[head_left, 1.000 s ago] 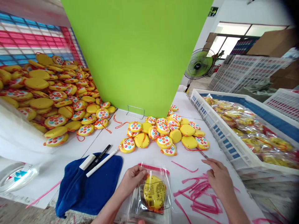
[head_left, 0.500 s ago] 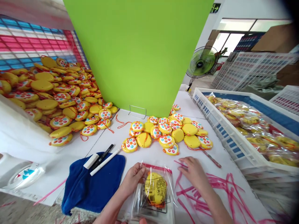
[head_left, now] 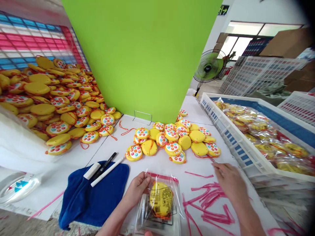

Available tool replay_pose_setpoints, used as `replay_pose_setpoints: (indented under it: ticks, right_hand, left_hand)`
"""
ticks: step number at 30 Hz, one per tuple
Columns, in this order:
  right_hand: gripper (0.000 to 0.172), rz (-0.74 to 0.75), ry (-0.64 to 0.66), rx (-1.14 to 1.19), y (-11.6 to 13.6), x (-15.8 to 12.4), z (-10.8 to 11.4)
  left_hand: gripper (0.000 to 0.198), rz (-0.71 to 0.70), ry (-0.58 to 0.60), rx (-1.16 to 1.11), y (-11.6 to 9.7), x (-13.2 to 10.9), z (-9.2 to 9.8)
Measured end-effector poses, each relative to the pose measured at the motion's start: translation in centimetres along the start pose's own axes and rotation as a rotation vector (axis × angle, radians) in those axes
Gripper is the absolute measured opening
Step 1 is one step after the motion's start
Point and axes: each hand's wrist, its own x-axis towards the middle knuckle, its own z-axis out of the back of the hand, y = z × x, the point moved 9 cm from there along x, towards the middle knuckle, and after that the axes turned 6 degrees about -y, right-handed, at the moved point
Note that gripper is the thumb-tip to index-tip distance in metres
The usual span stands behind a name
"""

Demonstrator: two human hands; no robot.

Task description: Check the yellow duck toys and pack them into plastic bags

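Observation:
My left hand [head_left: 137, 188] pinches the upper left edge of a clear plastic bag [head_left: 180, 203] near the table's front edge. Inside lies a yellow toy [head_left: 161, 200], seen through black print and a barcode; a pink strip [head_left: 169, 178] runs along the bag's top. My right hand [head_left: 230, 178], slightly blurred, has its fingers closed over a thin patterned stick [head_left: 212, 159], whose far end shows past the fingertips. Just beyond both hands is a cluster of yellow toys [head_left: 173, 147] with coloured dots and orange cords. Loose pink strips [head_left: 209, 200] lie between the bag and my right forearm.
A blue cloth [head_left: 108, 196] carries a black marker [head_left: 104, 166] and white pens [head_left: 108, 172]. Many yellow toys [head_left: 44, 108] are heaped at left. A green board [head_left: 142, 59] stands behind the table. On the right, a white crate [head_left: 228, 137] holds bagged toys. A fan [head_left: 207, 68] stands behind.
My right hand has moved right and away from the bag to the patterned stick, and a pink strip it was holding now lies on the table. My left hand still holds the bag.

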Motion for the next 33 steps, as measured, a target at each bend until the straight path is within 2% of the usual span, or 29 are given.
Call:
replay_pose_setpoints:
  ticks: [2, 5, 7, 9, 12, 16, 20, 22, 26, 30, 33]
  right_hand:
    - [0.024, -0.006, 0.165, -0.006, 1.2, -1.7, -4.6]
    - [0.024, -0.041, 0.489, 0.085, 3.0, -5.4, -12.0]
    - [0.021, -0.079, 0.605, 0.195, 3.7, -7.3, -15.3]
    - [0.016, -0.123, 0.641, 0.264, 3.7, -8.1, -17.1]
    - [0.011, -0.188, 0.625, 0.295, 3.1, -8.2, -17.7]
    - [0.005, -0.238, 0.592, 0.32, 2.8, -7.6, -16.4]
    - [0.015, -0.3, 0.6, 0.4, 2.4, -7.5, -15.4]
    - [0.018, -0.331, 0.606, 0.423, 2.0, -7.6, -15.4]
    - [0.014, -0.374, 0.602, 0.399, 1.1, -7.5, -15.6]
    - [0.031, -0.407, 0.586, 0.398, 1.1, -7.4, -15.8]
    - [0.041, -0.365, 0.651, 0.32, 2.1, -8.1, -16.4]
  left_hand:
    - [0.038, 0.0, 0.0, 0.0, 0.0, 0.0, 0.0]
    - [0.037, 0.001, 0.009, -0.009, -0.1, 0.0, 0.0]
    - [0.036, 0.002, 0.031, -0.019, -0.2, -0.2, -0.2]
    - [0.036, -0.002, 0.063, -0.014, -0.3, -0.3, -0.3]
    - [0.038, 0.001, 0.092, 0.013, -0.5, -0.6, -0.6]
    - [0.044, 0.039, 0.039, -0.021, -0.6, -0.6, -0.3]
    - [0.048, 0.052, -0.02, -0.051, -1.0, -0.8, -0.1]
    - [0.041, 0.052, -0.014, -0.016, -1.1, -0.9, -0.2]
    - [0.02, 0.028, 0.01, 0.02, -1.6, -1.1, -0.1]
    - [0.025, -0.017, 0.051, -0.013, -2.2, -1.4, -0.5]
    - [0.038, -0.048, -0.007, 0.013, -2.7, -1.5, -0.5]
